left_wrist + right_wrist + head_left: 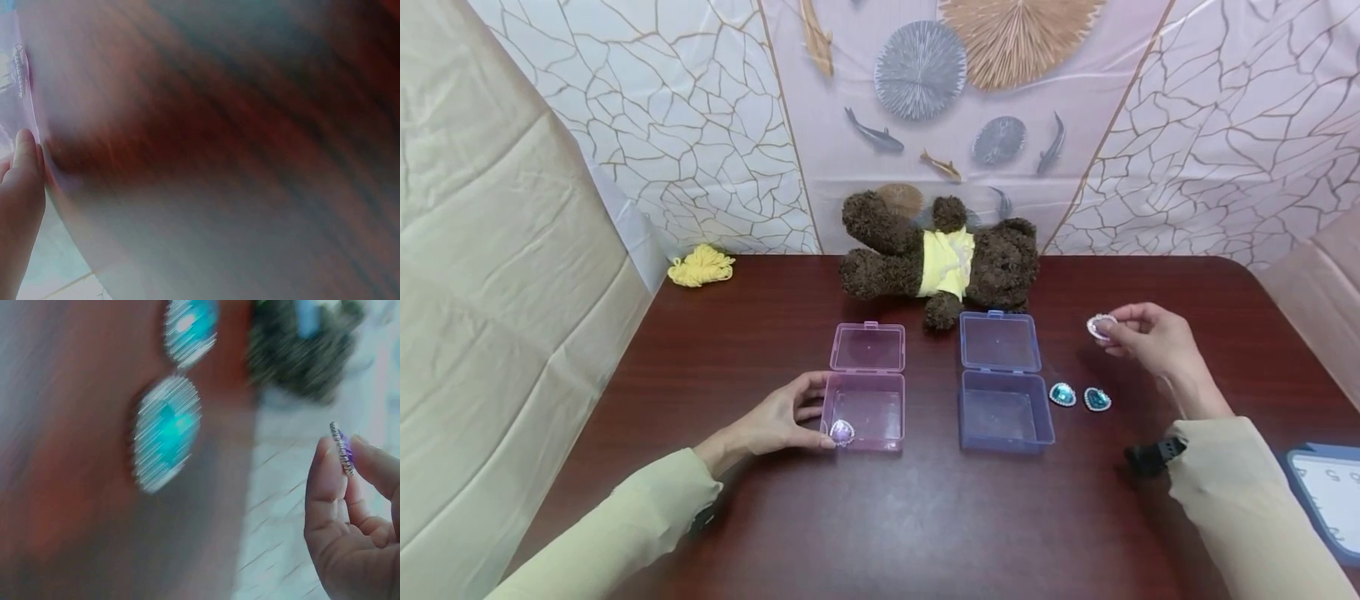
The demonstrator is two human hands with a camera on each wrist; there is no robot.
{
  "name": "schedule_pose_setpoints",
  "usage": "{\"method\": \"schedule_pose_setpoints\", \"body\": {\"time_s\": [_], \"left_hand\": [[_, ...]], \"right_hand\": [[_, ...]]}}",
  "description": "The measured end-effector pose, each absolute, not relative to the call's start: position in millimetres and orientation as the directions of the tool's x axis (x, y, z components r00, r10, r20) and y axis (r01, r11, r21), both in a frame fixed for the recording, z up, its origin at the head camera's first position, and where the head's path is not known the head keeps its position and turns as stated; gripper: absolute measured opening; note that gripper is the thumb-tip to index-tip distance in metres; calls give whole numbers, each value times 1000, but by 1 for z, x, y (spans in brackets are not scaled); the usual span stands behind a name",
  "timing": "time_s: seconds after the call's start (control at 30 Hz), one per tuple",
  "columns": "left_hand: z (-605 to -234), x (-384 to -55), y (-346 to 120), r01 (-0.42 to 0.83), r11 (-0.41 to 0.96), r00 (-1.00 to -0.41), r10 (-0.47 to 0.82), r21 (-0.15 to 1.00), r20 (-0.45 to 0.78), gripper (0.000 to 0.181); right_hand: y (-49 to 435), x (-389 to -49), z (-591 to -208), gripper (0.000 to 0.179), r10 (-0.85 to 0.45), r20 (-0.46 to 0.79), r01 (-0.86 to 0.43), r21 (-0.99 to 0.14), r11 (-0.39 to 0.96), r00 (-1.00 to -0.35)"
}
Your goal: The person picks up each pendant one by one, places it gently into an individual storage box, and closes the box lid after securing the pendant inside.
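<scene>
The right hand [1159, 343] is pinching a purple gem [1097, 326] in its grip, near two teal gems [1062, 394]; the left hand [784, 417] is holding the pink box [880, 408] by its left side, a second purple gem [842, 431] lying inside near the thumb

There are two boxes, one pink box [878, 408] and one blue box [1000, 417], with one lid [867, 348] [998, 342] apiece. Gems number four: two purple gems [842, 432] [1101, 327] and two teal gems [1062, 394] [1097, 400]. There is one bear [1002, 265] in one shirt [945, 262], one bundle of yarn [702, 267], and one board [1336, 496] only partly in view. Two hands [778, 419] [1165, 350], two sleeves [647, 508] [1243, 492] and one tabletop [910, 525] also show.
</scene>
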State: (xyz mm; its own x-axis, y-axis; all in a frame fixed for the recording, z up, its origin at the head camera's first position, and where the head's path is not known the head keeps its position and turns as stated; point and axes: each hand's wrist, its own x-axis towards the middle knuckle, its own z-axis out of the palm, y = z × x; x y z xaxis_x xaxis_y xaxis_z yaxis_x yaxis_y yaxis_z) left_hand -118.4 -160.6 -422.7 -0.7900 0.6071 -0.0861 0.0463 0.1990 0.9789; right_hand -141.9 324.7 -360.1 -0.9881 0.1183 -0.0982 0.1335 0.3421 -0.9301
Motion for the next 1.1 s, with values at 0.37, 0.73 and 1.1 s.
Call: {"method": "schedule_pose_setpoints", "body": {"time_s": [0.37,0.73,1.1], "left_hand": [[-423,-119,-160,32,198,-786,610,980,-98,86],[-422,-120,-159,28,195,-788,608,980,-98,86],[-422,-118,-161,31,200,-787,609,979,-100,84]], "right_hand": [[207,-140,-329,19,-135,8,-19,-997,78,-991],[98,-128,-353,26,-346,-66,10,-987,161,-936],[52,-125,-375,15,-455,-74,-130,-907,401,-887]]}}
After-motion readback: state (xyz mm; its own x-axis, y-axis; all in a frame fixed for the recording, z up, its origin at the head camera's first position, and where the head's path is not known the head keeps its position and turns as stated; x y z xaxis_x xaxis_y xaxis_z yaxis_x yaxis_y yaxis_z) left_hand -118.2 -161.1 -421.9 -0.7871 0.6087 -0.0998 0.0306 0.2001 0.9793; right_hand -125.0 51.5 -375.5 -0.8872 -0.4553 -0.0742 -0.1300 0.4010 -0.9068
